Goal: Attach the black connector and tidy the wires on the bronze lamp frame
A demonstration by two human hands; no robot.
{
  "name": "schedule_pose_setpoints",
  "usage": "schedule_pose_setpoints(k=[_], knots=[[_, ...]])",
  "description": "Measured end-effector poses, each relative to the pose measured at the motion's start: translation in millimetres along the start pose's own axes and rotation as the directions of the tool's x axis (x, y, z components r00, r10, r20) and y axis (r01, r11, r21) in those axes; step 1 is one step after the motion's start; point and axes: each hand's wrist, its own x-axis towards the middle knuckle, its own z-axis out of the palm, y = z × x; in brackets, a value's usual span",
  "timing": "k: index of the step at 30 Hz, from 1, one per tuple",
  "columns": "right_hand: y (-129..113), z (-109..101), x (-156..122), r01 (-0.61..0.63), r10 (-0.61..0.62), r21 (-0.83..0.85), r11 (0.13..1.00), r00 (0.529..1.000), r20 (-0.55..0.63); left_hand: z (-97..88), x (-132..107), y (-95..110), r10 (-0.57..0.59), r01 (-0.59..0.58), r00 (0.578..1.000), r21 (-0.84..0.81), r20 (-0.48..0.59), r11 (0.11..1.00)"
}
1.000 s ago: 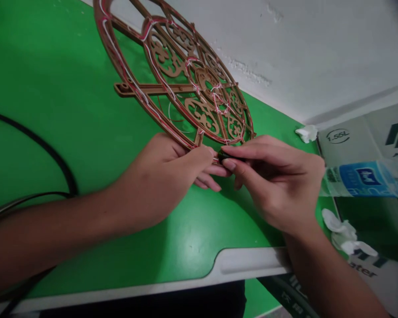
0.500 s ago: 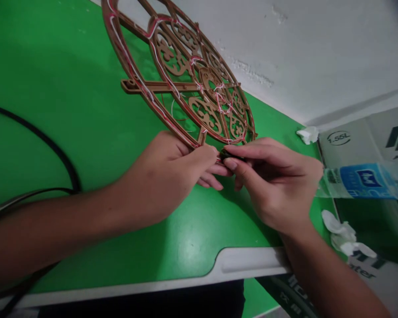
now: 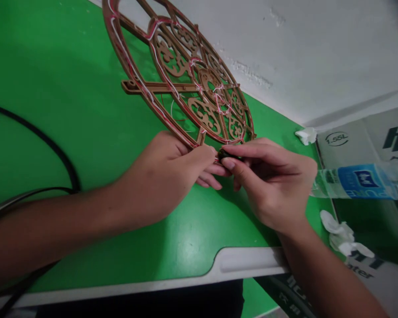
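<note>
A round brown openwork frame (image 3: 142, 87) with scroll patterns stands tilted over the green tabletop. Red and white wires run along the grooves of its rings, and a few loose ones hang behind it. My left hand (image 3: 175, 176) grips the lower rim, thumb on the near side and fingers beneath. Close beside it, my right hand (image 3: 275, 181) pinches a small dark piece (image 3: 228, 155) between thumb and forefinger, against the rim. Its kind I cannot make out, as the fingers cover much of it.
A plastic water bottle (image 3: 365, 182) with a blue label lies at the right, by printed cardboard boxes (image 3: 358, 137). Crumpled white tissues (image 3: 341, 234) lie near them. A black cable (image 3: 40, 132) curves across the left side. The table's pale edge (image 3: 135, 285) runs along the front.
My right hand has shifted very slightly left with the dark piece. The left hand keeps its hold on the rim, and the frame is almost unmoved.
</note>
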Motion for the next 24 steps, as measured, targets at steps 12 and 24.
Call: schedule_pose_setpoints(k=[12, 24], knots=[[3.2, -0.1, 0.9, 0.04, -0.04, -0.008, 0.999, 0.999, 0.019, -0.7, 0.5, -0.5, 0.002, -0.002, 1.0, 0.015, 0.005, 1.0], [2.7, -0.3, 1.7, 0.03, -0.03, -0.001, 1.0, 0.999, 0.017, 0.2, -2.4, 1.9, 0.007, -0.007, 1.0, -0.006, -0.004, 1.0]])
